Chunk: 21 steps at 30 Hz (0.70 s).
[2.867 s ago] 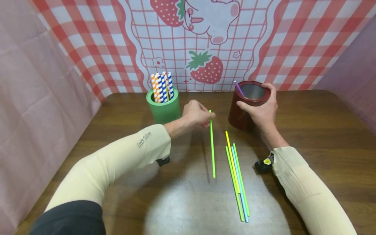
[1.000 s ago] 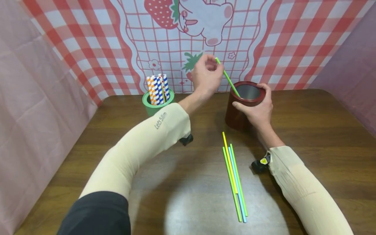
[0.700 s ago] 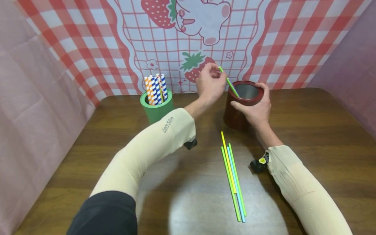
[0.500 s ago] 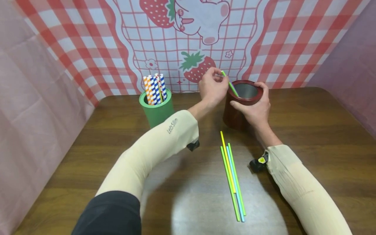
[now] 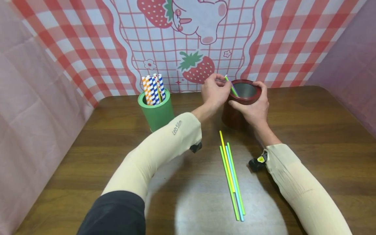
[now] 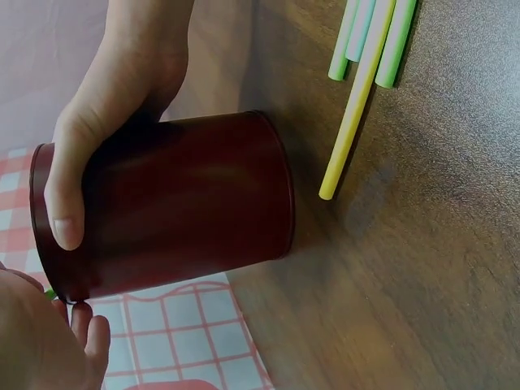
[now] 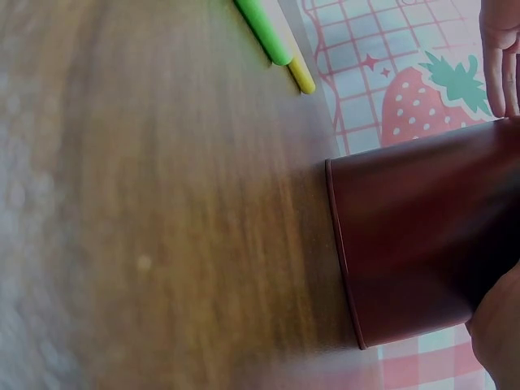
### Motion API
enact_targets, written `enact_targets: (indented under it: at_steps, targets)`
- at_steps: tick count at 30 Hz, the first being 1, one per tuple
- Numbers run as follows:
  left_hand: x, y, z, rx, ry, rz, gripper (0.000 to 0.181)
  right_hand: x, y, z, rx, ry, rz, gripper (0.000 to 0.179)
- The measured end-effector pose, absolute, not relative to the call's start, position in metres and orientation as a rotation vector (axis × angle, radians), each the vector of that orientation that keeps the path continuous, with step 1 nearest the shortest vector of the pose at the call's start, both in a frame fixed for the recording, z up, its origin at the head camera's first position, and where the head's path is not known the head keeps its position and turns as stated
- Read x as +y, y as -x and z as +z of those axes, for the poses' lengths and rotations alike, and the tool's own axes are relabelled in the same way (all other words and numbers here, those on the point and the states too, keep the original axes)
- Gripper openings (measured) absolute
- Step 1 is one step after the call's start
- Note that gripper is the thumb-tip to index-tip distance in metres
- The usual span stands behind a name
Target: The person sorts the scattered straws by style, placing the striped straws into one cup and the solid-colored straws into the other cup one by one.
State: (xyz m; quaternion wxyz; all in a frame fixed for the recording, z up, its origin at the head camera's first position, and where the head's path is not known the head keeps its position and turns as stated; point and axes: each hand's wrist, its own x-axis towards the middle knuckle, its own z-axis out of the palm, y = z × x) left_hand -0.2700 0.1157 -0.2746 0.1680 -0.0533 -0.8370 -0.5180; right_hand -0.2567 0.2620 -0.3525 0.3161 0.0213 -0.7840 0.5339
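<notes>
My left hand (image 5: 215, 91) is at the left rim of a dark red cylindrical cup (image 5: 233, 114), pinching the upper end of a green straw (image 5: 233, 91). The straw leans inside the cup, with a purple straw right against it and mostly covered. Its lower end is out of sight behind the cup wall. With its thumb at the near rim and fingers on the far right side, my right hand (image 5: 256, 107) grips the cup, which stands upright. In the left wrist view the right thumb (image 6: 65, 211) lies along the cup's side.
Loose straws lie in front of the cup: a yellow one (image 5: 227, 161), a blue one (image 5: 240, 209) and two green straws (image 5: 229, 182). To the left stands a green cup (image 5: 160, 116) holding several striped paper straws (image 5: 153, 89). A patterned cloth (image 5: 199, 39) hangs behind the table.
My left hand lifted the green straw from the table, carried it right to the red cup, and lowered it in. My right hand has kept its grip on the cup.
</notes>
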Motion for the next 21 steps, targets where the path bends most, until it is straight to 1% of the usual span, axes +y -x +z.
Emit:
enact_targets:
  at_steps: [12,18,21]
  targets:
    - [0.103,0.266,-0.275,-2.400,0.108,-1.624,0.024,0.260,0.258,-0.350,-2.041,-0.078,1.416,0.085]
    - [0.095,0.254,-0.282,-2.523,0.061,-1.637,0.026,0.261,0.257,-0.352,-2.050,-0.084,1.423,0.085]
    - [0.092,0.246,-0.288,-2.540,0.049,-1.788,0.026,0.262,0.256,-0.353,-2.051,-0.079,1.424,0.085]
